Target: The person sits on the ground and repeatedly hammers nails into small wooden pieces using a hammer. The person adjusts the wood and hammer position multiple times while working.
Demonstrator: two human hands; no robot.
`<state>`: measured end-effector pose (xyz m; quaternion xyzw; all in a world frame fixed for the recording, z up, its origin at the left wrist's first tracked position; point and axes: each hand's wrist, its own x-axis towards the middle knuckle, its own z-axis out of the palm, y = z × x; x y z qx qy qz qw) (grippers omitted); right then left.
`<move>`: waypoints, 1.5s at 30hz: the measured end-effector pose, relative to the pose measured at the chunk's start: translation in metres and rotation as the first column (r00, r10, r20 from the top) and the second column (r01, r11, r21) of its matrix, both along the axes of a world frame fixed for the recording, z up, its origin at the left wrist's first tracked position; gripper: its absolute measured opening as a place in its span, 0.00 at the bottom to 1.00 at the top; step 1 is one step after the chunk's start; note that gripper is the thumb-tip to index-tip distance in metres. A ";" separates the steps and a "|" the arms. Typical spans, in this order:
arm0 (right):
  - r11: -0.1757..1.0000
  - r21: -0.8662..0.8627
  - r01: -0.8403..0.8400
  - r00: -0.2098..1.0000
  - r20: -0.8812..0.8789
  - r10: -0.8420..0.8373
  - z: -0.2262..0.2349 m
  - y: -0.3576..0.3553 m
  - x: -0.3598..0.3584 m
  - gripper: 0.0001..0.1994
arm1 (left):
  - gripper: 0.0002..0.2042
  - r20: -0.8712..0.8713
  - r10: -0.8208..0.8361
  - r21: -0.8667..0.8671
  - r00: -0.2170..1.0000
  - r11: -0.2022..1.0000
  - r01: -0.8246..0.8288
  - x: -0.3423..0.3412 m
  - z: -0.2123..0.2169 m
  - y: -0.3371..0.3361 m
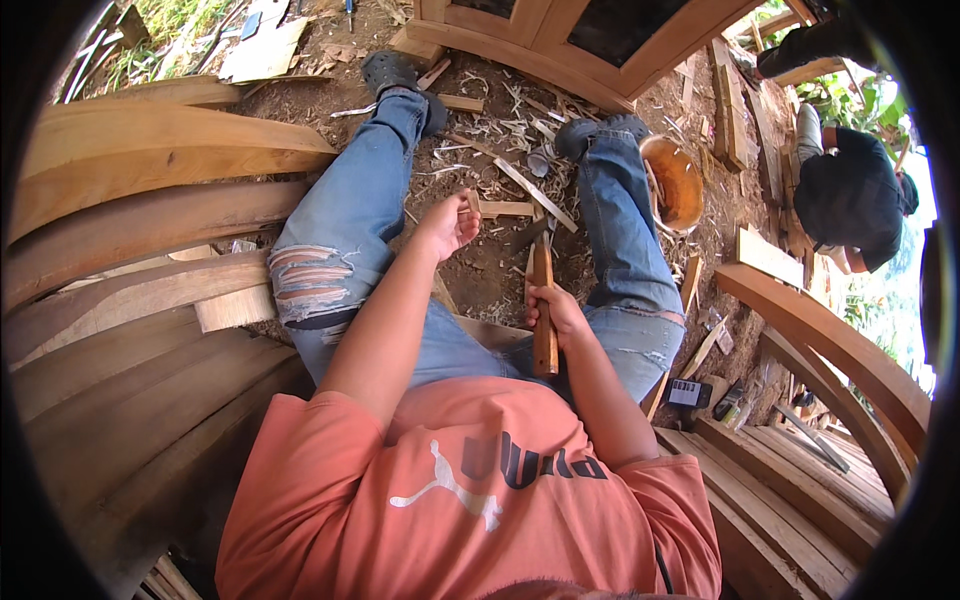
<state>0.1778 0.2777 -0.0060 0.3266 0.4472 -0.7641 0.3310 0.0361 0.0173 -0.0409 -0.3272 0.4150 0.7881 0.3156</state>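
My left hand [450, 226] is raised above the ground between my knees, its fingers curled around a small light wood piece [473, 201]. To its right, my right hand [558, 309] grips a hammer [543, 345] by its thick wooden handle. The hammer's dark metal head [527, 237] points away from me, above the wood scraps. Just beyond both hands, a short light wood strip [505, 209] lies on the dirt, with a longer thin strip [535, 192] slanting beside it.
Long curved planks [150, 150] are stacked at my left; more boards [780, 480] lie at right. A wood-framed panel [560, 45] stands ahead. An orange-brown bucket [675, 185] sits beyond my right leg. A phone [688, 393] lies at right. Another person [850, 195] bends over at far right.
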 end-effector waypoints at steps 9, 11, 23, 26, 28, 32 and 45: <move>0.995 0.082 -0.055 0.998 -0.029 0.057 -0.013 -0.001 -0.005 0.12 | 0.27 -0.118 -0.081 -0.124 0.990 0.990 0.067 0.001 0.010 0.006; 0.994 0.108 -0.033 0.996 -0.081 0.042 -0.003 -0.005 -0.010 0.12 | 0.24 -0.176 -0.098 -0.126 0.980 0.989 0.076 0.001 0.013 0.001; 0.984 0.175 -0.022 0.958 -0.278 0.071 0.028 -0.013 -0.022 0.18 | 0.20 -0.325 -0.309 -0.588 0.894 0.807 0.066 -0.010 0.026 0.016; 0.977 0.209 -0.047 0.914 -0.387 0.126 0.044 -0.020 -0.032 0.19 | 0.18 -0.426 -0.354 -0.636 0.832 0.772 0.002 -0.004 0.022 0.010; 0.973 0.224 -0.048 0.898 -0.417 0.141 0.048 -0.020 -0.041 0.19 | 0.17 -0.461 -0.354 -0.634 0.814 0.773 -0.022 -0.007 0.022 0.014; 0.966 0.246 -0.077 0.908 -0.383 0.170 0.014 -0.016 -0.032 0.18 | 0.16 -0.487 -0.425 -0.723 0.763 0.687 -0.079 -0.009 0.031 0.021; 0.963 0.233 -0.134 0.884 -0.411 0.222 0.016 -0.025 -0.033 0.17 | 0.18 -0.326 -0.404 -0.727 0.855 0.686 0.047 -0.020 0.031 0.019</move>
